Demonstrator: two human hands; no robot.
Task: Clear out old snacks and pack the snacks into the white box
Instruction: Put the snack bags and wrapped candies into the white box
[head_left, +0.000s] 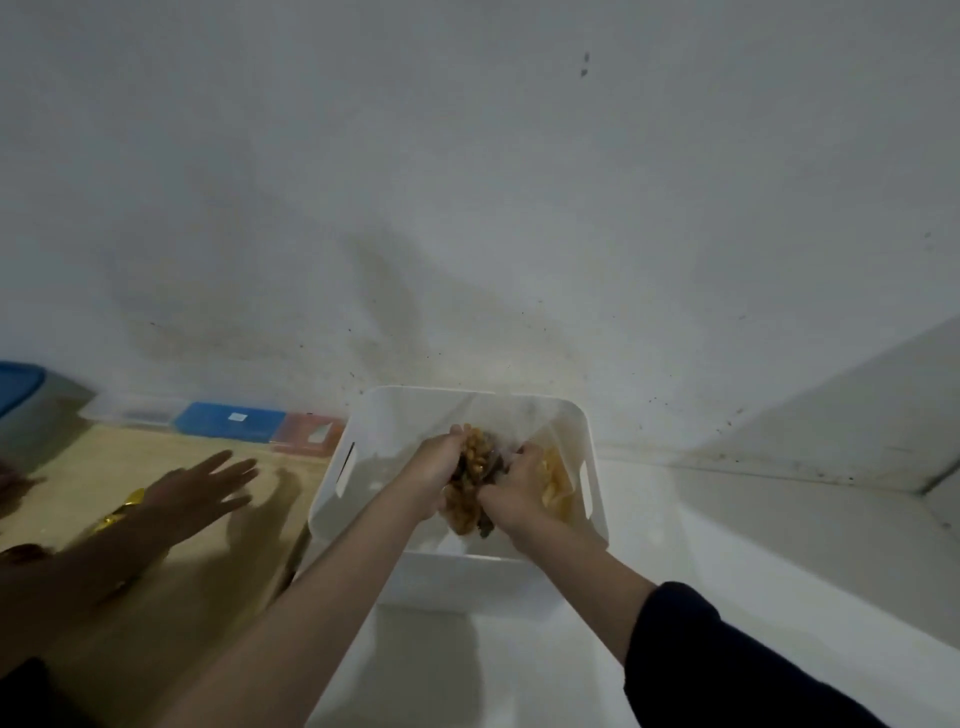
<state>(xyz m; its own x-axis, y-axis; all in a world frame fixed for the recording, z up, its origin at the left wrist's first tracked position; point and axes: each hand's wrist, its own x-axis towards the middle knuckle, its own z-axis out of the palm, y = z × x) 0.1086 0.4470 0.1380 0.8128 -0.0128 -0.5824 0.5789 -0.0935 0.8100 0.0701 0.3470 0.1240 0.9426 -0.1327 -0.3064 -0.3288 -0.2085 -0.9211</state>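
A white box (395, 415) with slot handles stands on a white surface against the wall. Over its inside, my left hand (434, 470) and my right hand (514, 486) both grip a clear bag of yellow-brown snacks (470, 475), one hand on each side. The bag's clear top rises toward the box's back rim. More yellow snacks in plastic (556, 480) lie in the box to the right of my right hand.
Another person's hand (200, 491), fingers spread, with gold bangles (122, 512) on the wrist, hovers over the wooden surface (156, 452) at left. Flat clear, blue and red cases (231, 418) line the wall there. A blue-lidded container (21, 389) sits far left.
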